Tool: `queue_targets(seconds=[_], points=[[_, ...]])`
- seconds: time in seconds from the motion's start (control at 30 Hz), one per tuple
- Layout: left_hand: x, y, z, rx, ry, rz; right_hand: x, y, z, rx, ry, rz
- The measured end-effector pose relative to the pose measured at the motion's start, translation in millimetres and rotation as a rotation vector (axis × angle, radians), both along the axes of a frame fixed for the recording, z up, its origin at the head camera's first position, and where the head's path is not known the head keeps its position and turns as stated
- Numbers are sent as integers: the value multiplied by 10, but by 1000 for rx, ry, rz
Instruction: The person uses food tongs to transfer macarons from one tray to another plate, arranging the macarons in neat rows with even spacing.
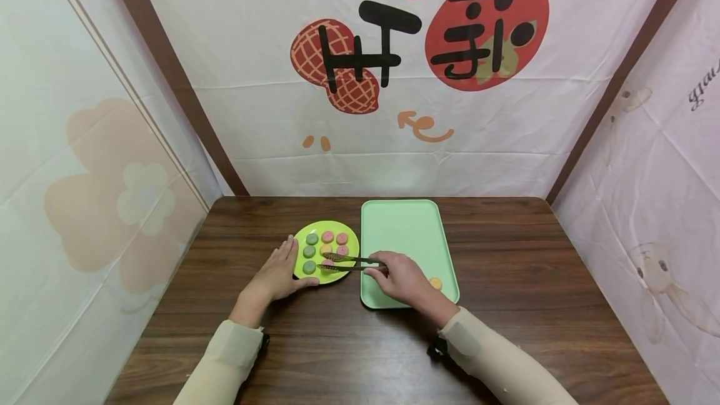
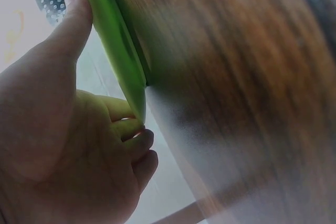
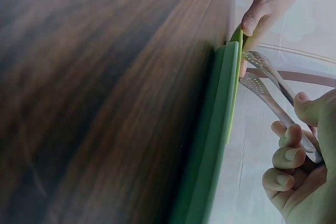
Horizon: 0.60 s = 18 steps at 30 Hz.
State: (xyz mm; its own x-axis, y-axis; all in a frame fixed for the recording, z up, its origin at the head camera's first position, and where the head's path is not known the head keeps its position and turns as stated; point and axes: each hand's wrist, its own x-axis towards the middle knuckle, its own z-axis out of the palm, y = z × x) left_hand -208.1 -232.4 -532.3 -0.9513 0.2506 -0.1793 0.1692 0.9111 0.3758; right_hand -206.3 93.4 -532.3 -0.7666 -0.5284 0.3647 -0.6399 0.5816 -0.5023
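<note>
My left hand (image 1: 279, 272) rests against the left side of a yellow-green plate (image 1: 351, 228), its fingers spread along the rim. In the left wrist view the thumb (image 2: 79, 17) lies on the plate's rim. Green macarons (image 1: 309, 252) line the left of the plate; several pink macarons (image 1: 327, 237) and a yellow macaron (image 1: 325, 248) sit beside them. My right hand (image 1: 400, 275) grips metal tongs (image 1: 360, 260) with perforated tips. Those tips reach over the plate, parted about a partly hidden pink macaron. In the right wrist view, the right hand's fingers (image 3: 289, 158) curl round the tongs' handles.
A light green tray (image 1: 402, 224) lies right of the plate, under my right hand and forearm. Near its front right corner sits another yellow macaron (image 1: 435, 283). The brown wooden table (image 1: 506, 255) ends at a printed white cloth (image 1: 253, 111) behind, with cloth at both sides.
</note>
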Motion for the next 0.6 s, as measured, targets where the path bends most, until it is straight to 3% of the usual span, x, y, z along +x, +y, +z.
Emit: queue_targets(seconds=[0.6], points=[[9,6,14,3,-8,5,-29,-67,-28,37,-40,-14]])
